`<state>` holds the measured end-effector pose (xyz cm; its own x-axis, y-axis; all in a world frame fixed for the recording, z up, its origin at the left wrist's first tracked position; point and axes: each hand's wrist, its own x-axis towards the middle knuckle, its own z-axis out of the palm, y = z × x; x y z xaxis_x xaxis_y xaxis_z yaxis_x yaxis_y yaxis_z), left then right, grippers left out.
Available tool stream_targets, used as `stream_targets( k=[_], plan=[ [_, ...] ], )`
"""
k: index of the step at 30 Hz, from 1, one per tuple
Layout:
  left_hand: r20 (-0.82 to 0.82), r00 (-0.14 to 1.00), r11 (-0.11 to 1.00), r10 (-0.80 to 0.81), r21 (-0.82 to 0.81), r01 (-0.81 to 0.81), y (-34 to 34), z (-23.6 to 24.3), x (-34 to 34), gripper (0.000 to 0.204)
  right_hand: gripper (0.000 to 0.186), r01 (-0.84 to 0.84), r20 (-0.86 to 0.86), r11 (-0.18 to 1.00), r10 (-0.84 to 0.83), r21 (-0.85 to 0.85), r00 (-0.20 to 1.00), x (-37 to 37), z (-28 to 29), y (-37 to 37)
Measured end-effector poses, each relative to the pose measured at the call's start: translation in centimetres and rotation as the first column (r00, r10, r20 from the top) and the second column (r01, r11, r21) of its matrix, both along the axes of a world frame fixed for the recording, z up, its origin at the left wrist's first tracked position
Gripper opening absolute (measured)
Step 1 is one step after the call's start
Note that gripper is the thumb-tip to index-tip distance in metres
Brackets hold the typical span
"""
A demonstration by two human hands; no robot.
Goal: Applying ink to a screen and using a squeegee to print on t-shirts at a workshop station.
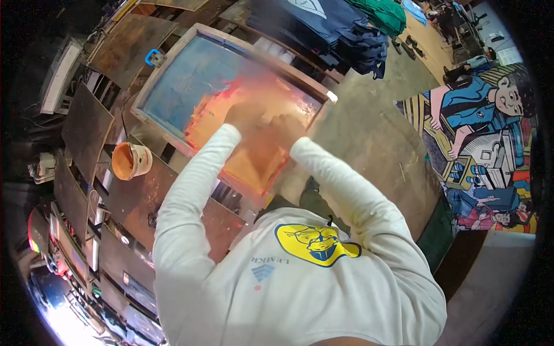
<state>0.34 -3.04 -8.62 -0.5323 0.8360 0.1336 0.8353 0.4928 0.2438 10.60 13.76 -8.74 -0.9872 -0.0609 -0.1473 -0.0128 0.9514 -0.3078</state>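
Note:
A wooden-framed printing screen (167, 131) lies tilted in front of me, its mesh blue-grey at the far left and smeared with orange and red ink across the middle and near right. Over the inked part, my left hand (247, 115) is curled and blurred. Beside it, to the right, my right hand (285, 130) is closed like a fist. Both seem to grip something low against the mesh, but blur and orange ink hide what it is. White sleeves cover both forearms.
Left of the screen, a white tub (142, 161) coated inside with orange ink stands on a dark board. Several flat boards (86, 130) line the left. Dark folded shirts (346, 46) and green cloth (384, 16) are piled beyond the screen. A painted mural (482, 138) is at right.

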Motion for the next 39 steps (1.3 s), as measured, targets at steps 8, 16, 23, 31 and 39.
stream_targets(
  k=[8, 16, 23, 31, 39],
  plan=[
    [0.142, 0.988, 0.982, -0.067, -0.165, 0.090, -3.8, 2.9, 3.1, 0.024, 0.017, -0.155, 0.055, 0.979, 0.164, -0.135, 0.985, 2.8, 0.6, -3.0],
    [0.108, 0.984, 0.965, -0.144, -0.205, 0.163, 8.8, 1.9, -8.0, 0.027, 0.029, 0.050, -0.062, 0.997, -0.053, -0.053, 0.997, -4.3, 2.3, 6.7],
    [0.076, 0.981, 0.966, -0.178, -0.174, 0.189, 9.9, 1.2, -8.5, 0.029, 0.024, 0.076, 0.045, 0.991, -0.081, 0.111, 0.996, -6.5, 0.9, 7.6],
    [0.184, 0.983, 0.994, -0.014, -0.104, 0.033, -3.4, 2.7, 0.8, 0.024, 0.015, -0.055, 0.002, 0.992, 0.055, -0.113, 0.998, 0.2, -1.1, -2.9],
    [0.121, 0.981, 0.966, -0.152, -0.191, 0.173, 0.1, 4.1, -2.9, 0.021, 0.017, -0.058, -0.014, 0.995, 0.057, -0.076, 0.998, -1.3, 1.6, 0.1]
  ],
)
